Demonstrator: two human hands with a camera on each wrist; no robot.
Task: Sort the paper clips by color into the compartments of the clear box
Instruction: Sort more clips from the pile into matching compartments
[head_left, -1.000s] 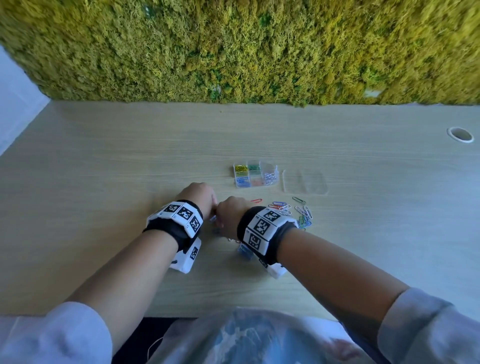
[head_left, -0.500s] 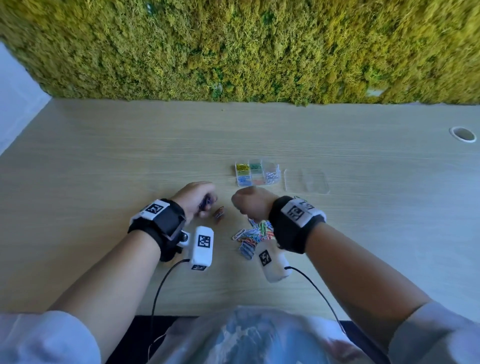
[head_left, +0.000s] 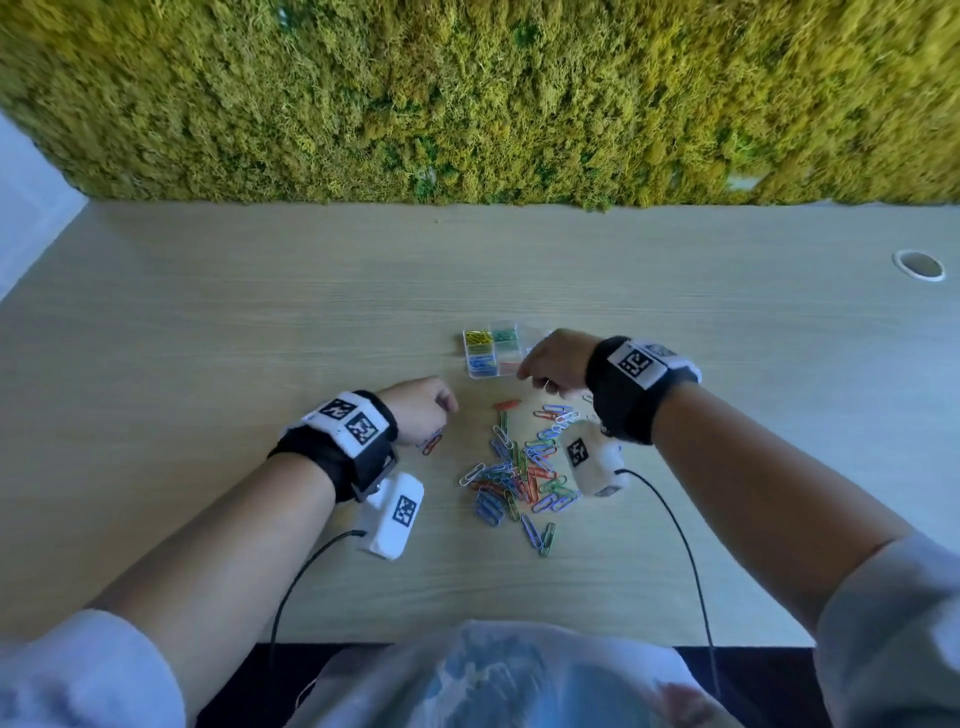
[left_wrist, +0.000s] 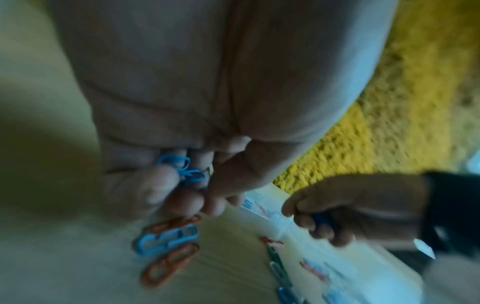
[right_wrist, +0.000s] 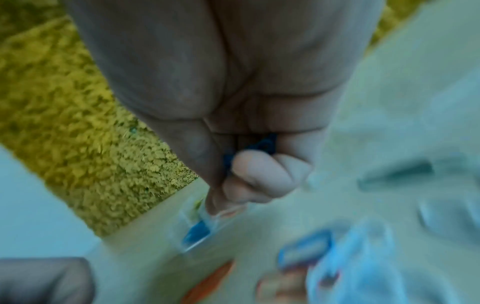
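Blue clips (left_wrist: 182, 170), curled fingers (left_wrist: 145, 185), clear box (head_left: 480, 353)

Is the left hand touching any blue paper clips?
Touching. The left wrist view shows the left hand with fingers curled round blue paper clips, pinching them against the palm.

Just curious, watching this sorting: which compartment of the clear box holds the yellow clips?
The back-left compartment, the corner farthest from the right hand. Green clips fill the one beside it, blue clips the one in front.
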